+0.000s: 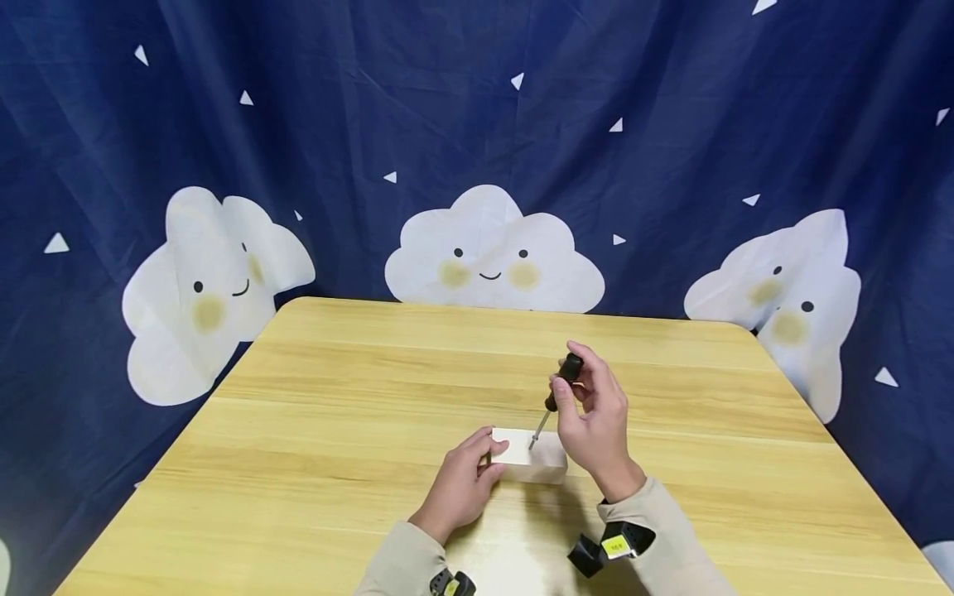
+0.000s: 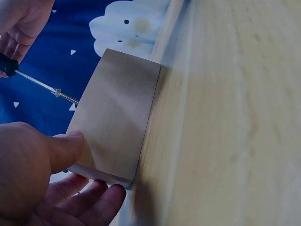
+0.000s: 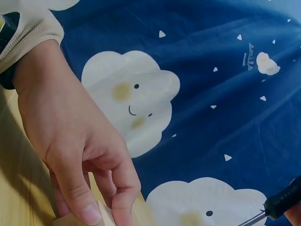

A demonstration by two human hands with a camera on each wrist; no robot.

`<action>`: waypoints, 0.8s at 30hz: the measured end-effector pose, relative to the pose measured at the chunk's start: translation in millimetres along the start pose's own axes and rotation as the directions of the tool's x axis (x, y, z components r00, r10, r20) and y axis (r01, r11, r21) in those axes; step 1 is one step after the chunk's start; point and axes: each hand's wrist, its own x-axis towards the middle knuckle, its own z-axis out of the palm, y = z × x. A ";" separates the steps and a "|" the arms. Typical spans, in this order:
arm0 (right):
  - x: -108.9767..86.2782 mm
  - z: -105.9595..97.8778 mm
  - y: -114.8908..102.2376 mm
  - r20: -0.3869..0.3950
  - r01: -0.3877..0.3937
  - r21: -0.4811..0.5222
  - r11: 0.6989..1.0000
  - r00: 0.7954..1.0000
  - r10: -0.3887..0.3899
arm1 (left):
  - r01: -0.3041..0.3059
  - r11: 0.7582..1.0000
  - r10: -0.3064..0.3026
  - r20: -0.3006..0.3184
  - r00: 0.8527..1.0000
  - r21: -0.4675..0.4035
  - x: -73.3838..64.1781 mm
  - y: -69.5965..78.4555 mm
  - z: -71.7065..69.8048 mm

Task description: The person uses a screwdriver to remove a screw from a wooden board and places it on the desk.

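A pale wooden block [image 1: 531, 472] lies on the table near the front middle. My left hand [image 1: 458, 488] grips its left end, the thumb [image 2: 70, 146] on the near side and fingers around the end. A screw [image 2: 68, 97] sticks up from the block's top face, its thread showing below the head. My right hand [image 1: 599, 426] holds a screwdriver [image 1: 570, 368] by its black handle, thumb and fingers around it. The screwdriver's metal shaft [image 2: 37, 81] slants down, its tip meeting the screw head. In the right wrist view only part of the screwdriver shows at the lower right.
The wooden table [image 1: 298, 463] spreads out around the block on all sides. Behind it hangs a dark blue curtain [image 1: 462, 108] with white clouds and small triangles. Black straps with small devices [image 1: 626, 540] sit on both wrists, the right one above the tabletop.
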 end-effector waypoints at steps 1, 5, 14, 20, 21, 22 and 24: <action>-0.2 -0.3 0.4 0.003 -0.001 0.009 1.000 1.000 0.001 | 0.002 1.000 -0.002 0.001 1.000 -0.001 -0.1 -0.1 0.1; -0.7 -1.1 1.2 -0.002 -0.011 0.017 1.000 1.000 0.011 | 0.004 1.000 -0.004 0.002 1.000 -0.004 -0.2 -0.5 0.2; 0.8 -1.6 1.0 -0.011 0.008 -0.006 1.000 1.000 -0.009 | 0.005 1.000 -0.005 0.007 1.000 0.000 0.1 0.8 -0.1; -0.3 -1.8 3.8 0.006 0.053 0.015 0.998 0.999 -0.053 | -0.003 1.000 0.003 0.003 1.000 0.010 0.7 0.4 0.3; -0.8 -1.7 4.7 0.006 0.059 0.021 0.998 0.998 -0.059 | -0.003 1.000 0.003 0.001 1.000 0.011 0.8 0.3 0.4; -1.0 -1.4 5.3 0.002 0.065 0.024 0.998 0.998 -0.065 | -0.003 1.000 0.003 0.000 1.000 0.011 0.9 0.2 0.5; -1.8 -0.9 6.4 -0.012 0.073 0.014 0.997 0.997 -0.073 | -0.006 1.000 0.006 0.000 1.000 0.006 0.9 0.1 0.5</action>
